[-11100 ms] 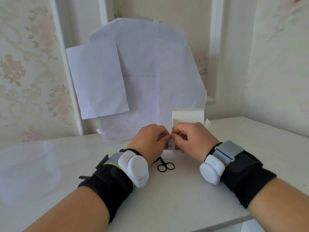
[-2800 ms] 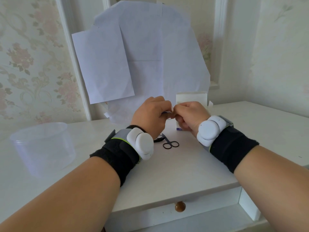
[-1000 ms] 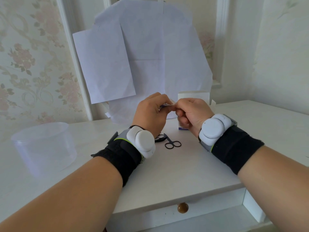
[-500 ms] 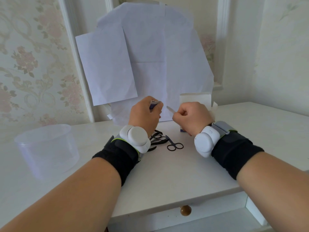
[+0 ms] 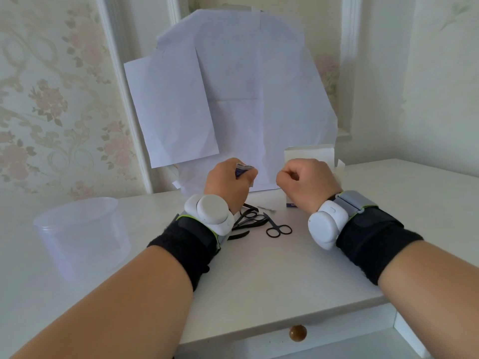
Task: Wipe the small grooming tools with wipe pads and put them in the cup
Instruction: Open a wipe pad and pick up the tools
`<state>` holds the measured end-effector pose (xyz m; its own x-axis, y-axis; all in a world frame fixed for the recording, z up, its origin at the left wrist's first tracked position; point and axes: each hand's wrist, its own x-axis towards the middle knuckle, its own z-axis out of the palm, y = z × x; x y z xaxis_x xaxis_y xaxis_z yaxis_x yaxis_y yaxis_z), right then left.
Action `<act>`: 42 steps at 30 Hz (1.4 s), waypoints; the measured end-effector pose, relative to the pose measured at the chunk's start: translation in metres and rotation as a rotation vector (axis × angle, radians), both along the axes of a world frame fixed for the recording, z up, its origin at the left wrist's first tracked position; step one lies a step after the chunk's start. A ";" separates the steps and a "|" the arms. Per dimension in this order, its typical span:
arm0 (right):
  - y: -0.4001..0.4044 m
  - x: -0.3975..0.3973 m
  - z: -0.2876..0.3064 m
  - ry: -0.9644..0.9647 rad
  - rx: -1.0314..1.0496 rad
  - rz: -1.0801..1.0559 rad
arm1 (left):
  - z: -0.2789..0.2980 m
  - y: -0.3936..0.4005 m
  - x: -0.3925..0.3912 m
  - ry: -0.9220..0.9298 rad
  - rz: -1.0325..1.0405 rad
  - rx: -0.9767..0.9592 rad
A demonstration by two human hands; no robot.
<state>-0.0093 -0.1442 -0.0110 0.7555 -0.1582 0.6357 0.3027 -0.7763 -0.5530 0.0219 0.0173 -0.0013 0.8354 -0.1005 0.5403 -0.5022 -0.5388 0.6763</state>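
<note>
Black steel scissors lie on the table just below our left hand, the nearer one, handles toward us; it pinches the wipe packet; our right hand is fisted, contents unclear; the cup stands well left of the scissors.

Nothing legible — box print (blue) blurred.

The two hands, pressed together over one small packet a moment ago, have pulled apart above the back of the table. The left hand keeps the blue-and-white wipe packet pinched, its top now torn open. The right hand has drawn off to the right, fingers curled; whether it holds the torn strip can't be made out.
</note>
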 end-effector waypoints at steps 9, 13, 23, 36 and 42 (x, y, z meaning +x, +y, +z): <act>0.002 0.002 -0.002 -0.065 0.018 0.204 | 0.000 -0.007 -0.004 -0.003 -0.034 0.141; 0.004 0.001 -0.001 -0.058 0.006 0.230 | 0.000 -0.009 -0.004 0.007 -0.042 0.191; 0.002 0.003 0.002 -0.088 0.059 0.148 | -0.007 -0.016 -0.006 0.057 -0.225 -0.031; 0.002 0.000 0.001 -0.055 0.139 0.255 | -0.004 -0.004 0.002 0.024 -0.151 -0.082; 0.003 0.000 0.001 -0.030 0.208 0.285 | -0.004 -0.004 -0.001 0.000 -0.165 -0.114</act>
